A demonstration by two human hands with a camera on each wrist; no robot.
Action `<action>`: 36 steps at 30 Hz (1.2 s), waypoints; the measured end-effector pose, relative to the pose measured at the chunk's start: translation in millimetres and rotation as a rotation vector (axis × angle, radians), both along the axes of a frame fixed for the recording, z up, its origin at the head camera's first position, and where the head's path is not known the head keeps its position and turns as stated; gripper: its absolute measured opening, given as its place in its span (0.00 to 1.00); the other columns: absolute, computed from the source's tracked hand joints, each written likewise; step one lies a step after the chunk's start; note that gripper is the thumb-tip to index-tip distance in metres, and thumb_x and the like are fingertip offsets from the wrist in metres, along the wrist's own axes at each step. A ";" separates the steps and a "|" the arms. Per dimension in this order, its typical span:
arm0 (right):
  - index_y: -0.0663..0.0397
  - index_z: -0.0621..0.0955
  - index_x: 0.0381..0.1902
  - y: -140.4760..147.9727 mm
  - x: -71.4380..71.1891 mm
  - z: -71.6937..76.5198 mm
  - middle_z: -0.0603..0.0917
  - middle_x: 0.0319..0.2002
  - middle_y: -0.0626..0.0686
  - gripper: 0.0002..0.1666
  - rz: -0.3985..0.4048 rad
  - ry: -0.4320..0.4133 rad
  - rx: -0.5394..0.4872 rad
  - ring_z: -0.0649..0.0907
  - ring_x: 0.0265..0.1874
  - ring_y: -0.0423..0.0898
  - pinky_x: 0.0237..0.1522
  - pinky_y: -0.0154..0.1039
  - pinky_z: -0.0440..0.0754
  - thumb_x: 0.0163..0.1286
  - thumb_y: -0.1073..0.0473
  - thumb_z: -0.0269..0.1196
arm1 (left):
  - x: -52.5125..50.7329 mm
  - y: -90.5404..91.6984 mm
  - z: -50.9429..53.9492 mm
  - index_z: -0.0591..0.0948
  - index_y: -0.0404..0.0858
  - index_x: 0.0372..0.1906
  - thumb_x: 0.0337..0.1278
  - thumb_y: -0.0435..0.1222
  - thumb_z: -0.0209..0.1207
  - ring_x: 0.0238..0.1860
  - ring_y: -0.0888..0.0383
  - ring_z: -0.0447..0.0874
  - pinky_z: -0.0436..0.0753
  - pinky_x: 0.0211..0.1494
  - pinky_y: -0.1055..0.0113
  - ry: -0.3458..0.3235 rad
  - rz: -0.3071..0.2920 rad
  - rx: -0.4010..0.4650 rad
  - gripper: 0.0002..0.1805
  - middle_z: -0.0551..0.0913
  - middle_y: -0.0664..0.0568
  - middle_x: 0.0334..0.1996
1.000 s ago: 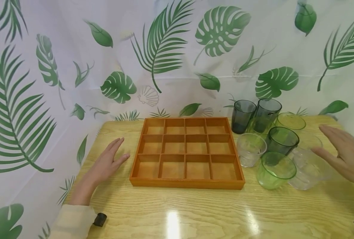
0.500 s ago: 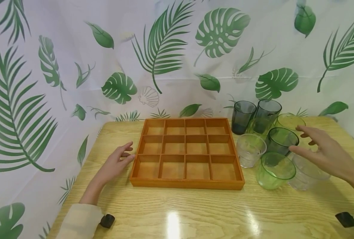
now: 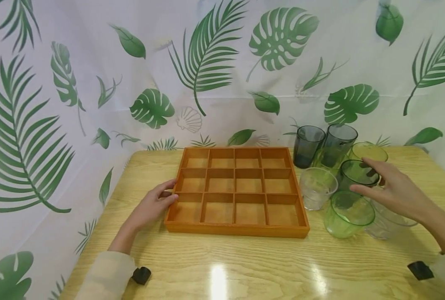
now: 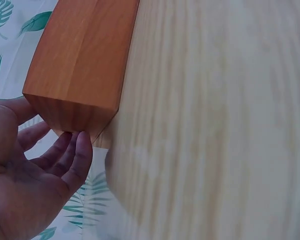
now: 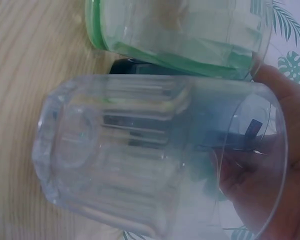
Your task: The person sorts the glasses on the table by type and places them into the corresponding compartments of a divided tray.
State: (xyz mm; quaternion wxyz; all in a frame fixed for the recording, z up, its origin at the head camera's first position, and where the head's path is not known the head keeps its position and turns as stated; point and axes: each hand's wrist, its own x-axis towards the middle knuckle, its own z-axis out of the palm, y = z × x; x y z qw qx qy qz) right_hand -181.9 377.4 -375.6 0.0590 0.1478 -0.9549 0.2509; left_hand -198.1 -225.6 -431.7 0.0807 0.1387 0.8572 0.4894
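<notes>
A shallow wooden tray (image 3: 237, 229) divided into several compartments lies on the table. At its left side, my left hand (image 3: 152, 210) holds the edge; in the left wrist view the curled fingertips (image 4: 82, 142) touch the outer wall and the thumb goes out of sight at the rim. My right hand (image 3: 398, 191) hovers over a cluster of glasses on the right, thumb and fingers apart, gripping nothing. Nearest it are a dark grey glass (image 3: 348, 185), a light green glass (image 3: 342, 223) and a clear glass (image 5: 115, 145) with a ribbed lower part, in front of the hand in the right wrist view.
Two tall dark grey glasses (image 3: 307, 148) stand at the back, with yellow-green glasses (image 3: 368, 152) beside them. Another clear glass (image 3: 316, 196) is close to the tray's right side. A leaf-print cloth (image 3: 222, 112) hangs behind the wooden table (image 3: 267, 266).
My left hand has moved right and come onto the tray's left edge. The right hand has moved left over the glasses. The tray and glasses stay in place.
</notes>
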 end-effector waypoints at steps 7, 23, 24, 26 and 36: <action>0.74 0.61 0.76 0.8 0.5 -2.1 0.74 0.61 0.71 0.54 0.019 0.037 -0.041 0.74 0.52 0.63 0.33 0.34 0.70 0.65 0.54 0.76 | -2.7 -1.6 -4.4 0.61 0.40 0.82 0.78 0.43 0.57 0.71 0.40 0.68 0.71 0.70 0.43 -0.033 0.006 -0.048 0.35 0.62 0.39 0.78; 0.67 0.63 0.78 -6.8 5.7 0.5 0.75 0.58 0.68 0.54 -0.111 -0.001 -0.090 0.75 0.49 0.62 0.33 0.30 0.71 0.65 0.49 0.76 | -0.8 -4.4 -1.8 0.57 0.43 0.83 0.78 0.45 0.56 0.72 0.40 0.66 0.70 0.71 0.42 -0.068 -0.028 -0.016 0.37 0.59 0.41 0.80; 0.67 0.63 0.78 -7.5 5.8 2.0 0.75 0.58 0.69 0.54 -0.122 -0.003 -0.092 0.75 0.50 0.63 0.34 0.32 0.71 0.65 0.48 0.75 | -0.8 -4.6 -1.9 0.57 0.43 0.83 0.78 0.45 0.56 0.73 0.40 0.66 0.70 0.71 0.42 -0.066 -0.027 -0.021 0.37 0.59 0.42 0.80; 0.66 0.62 0.79 -9.0 5.9 5.5 0.74 0.59 0.69 0.54 -0.139 -0.001 -0.098 0.74 0.52 0.66 0.35 0.35 0.70 0.66 0.48 0.75 | -0.8 -5.0 -2.3 0.58 0.43 0.83 0.78 0.45 0.56 0.73 0.40 0.66 0.71 0.71 0.43 -0.063 -0.023 -0.024 0.37 0.59 0.42 0.80; 0.63 0.60 0.81 -12.7 7.0 23.1 0.72 0.64 0.70 0.54 -0.160 0.035 -0.135 0.70 0.57 0.64 0.46 0.39 0.62 0.68 0.50 0.74 | -0.1 -4.9 -0.8 0.58 0.41 0.83 0.79 0.43 0.56 0.74 0.38 0.64 0.71 0.70 0.42 -0.052 -0.035 -0.016 0.36 0.58 0.40 0.80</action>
